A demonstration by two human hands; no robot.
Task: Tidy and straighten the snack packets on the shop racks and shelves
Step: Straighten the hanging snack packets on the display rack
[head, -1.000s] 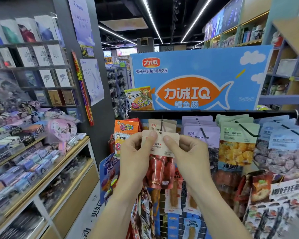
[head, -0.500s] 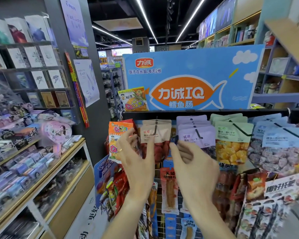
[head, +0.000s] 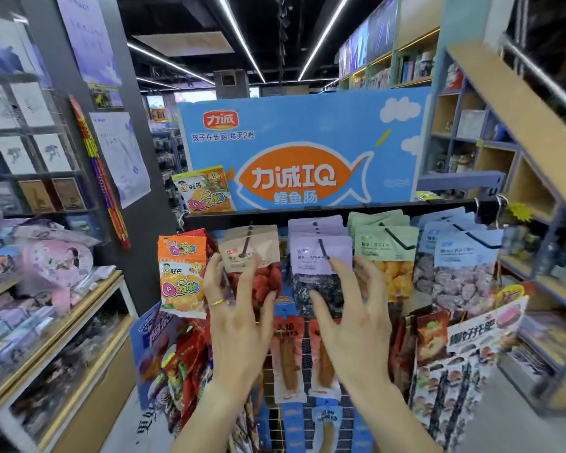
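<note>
Both hands are raised mid-frame with fingers spread, gripping nothing: the left hand (head: 239,325) before the tan packet (head: 249,248), the right hand (head: 356,318) before the purple packet (head: 321,256). Behind stands the blue fish sign (head: 301,148) atop the black rack (head: 334,212). Five packet stacks hang along it; the orange packet (head: 182,273) hangs leftmost.

blue header board (head: 307,125) bears an orange fish; packets run orange (head: 181,273), tan (head: 249,246), lilac (head: 319,253), green (head: 384,246), pale blue (head: 464,253).
</note>
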